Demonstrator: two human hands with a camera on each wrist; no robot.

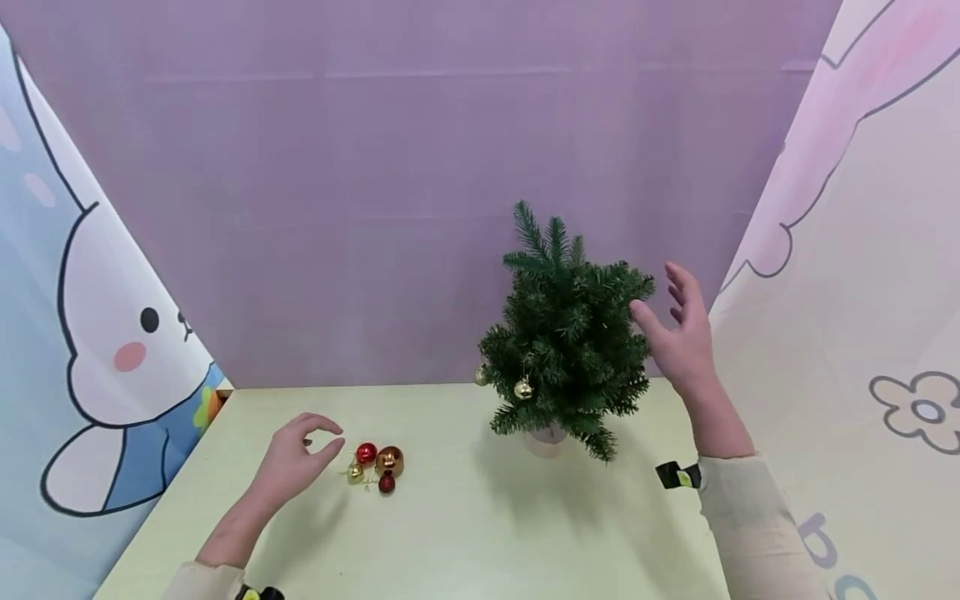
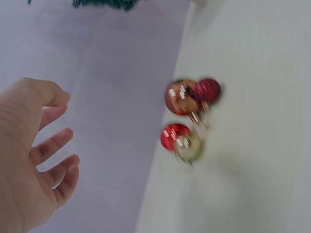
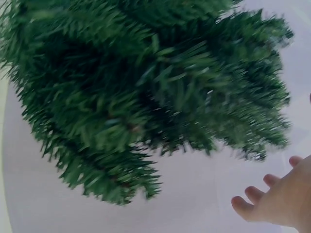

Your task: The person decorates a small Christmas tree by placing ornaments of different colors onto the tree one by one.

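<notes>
Left hand point(image 1: 294, 457) is held loosely curved, empty, near four shiny baubles point(image 1: 389, 461), right hand point(image 1: 684, 346) is held spread, empty, beside a tree point(image 1: 570, 342) hung with gold balls point(image 1: 523, 389)

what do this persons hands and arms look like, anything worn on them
The left hand and right hand wear no gloves. The left sleeve and right sleeve are pale cream, each with a small black piece bearing a yellow-green patch.
</notes>
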